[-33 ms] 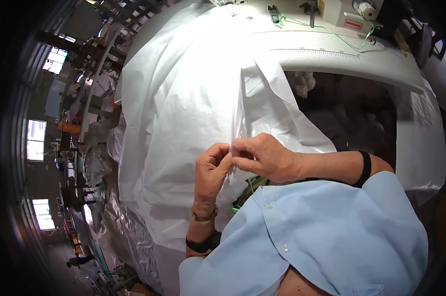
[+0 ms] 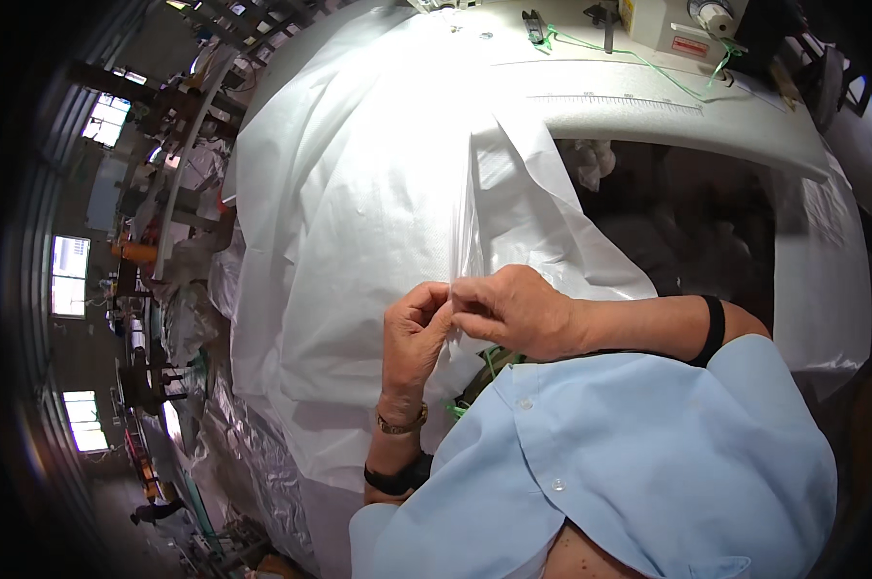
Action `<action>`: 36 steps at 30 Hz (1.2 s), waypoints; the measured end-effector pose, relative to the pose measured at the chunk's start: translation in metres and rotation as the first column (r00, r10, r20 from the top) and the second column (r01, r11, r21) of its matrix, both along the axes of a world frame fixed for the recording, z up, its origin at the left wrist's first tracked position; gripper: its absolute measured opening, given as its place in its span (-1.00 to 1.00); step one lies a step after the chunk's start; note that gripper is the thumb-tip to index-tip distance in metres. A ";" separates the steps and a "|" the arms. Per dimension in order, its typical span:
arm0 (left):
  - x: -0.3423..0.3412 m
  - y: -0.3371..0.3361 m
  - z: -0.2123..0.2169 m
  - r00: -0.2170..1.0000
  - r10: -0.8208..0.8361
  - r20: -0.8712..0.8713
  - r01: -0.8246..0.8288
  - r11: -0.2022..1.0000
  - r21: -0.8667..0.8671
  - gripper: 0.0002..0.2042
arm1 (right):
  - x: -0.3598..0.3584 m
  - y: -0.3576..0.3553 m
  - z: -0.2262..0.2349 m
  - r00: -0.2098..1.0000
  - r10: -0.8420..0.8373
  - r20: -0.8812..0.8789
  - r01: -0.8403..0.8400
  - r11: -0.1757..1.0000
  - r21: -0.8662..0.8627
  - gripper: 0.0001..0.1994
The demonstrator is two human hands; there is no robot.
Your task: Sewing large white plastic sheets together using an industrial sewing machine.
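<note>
White sheet (image 2: pixel 349 222) is draping over the table (image 2: pixel 600 118); its narrow fold (image 2: pixel 468 217) is pointing away from the shirt (image 2: pixel 667 425), long axis running near to far. Left hand (image 2: pixel 415 338) and right hand (image 2: pixel 527 311) are pinching its near end, fingertips close together. Beyond: green thread (image 2: pixel 550 40) is lying beside a black tool (image 2: pixel 533 26).

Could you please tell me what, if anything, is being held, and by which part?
The left hand and right hand pinch the white sheet along its narrow folded strip.
</note>
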State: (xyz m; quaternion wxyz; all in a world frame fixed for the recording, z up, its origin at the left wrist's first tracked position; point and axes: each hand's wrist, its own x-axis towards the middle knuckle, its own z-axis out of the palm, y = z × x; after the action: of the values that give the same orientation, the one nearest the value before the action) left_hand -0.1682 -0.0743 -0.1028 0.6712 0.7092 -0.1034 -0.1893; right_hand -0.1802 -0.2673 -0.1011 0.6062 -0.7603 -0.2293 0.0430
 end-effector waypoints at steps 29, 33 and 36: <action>0.012 -0.011 0.026 0.992 0.108 -0.063 -0.121 0.958 -0.260 -0.73 | 0.002 -0.074 0.012 0.969 -0.104 -0.226 0.066 0.983 -0.169 -0.78; 0.011 -0.016 0.029 0.999 0.033 0.024 -0.027 0.979 -0.201 -0.69 | 0.004 -0.038 0.031 0.972 0.122 -0.201 -0.137 0.988 -0.064 -0.74; 0.011 -0.016 0.027 0.999 0.031 0.045 -0.023 0.985 -0.169 -0.69 | 0.005 -0.024 0.031 0.961 0.195 -0.197 -0.218 0.971 -0.102 -0.73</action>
State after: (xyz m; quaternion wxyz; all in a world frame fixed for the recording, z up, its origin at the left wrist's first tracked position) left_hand -0.1575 -0.0903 -0.0761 0.7285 0.6557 -0.1251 -0.1539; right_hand -0.1756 -0.2915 -0.0702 0.5691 -0.7608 -0.2469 0.1908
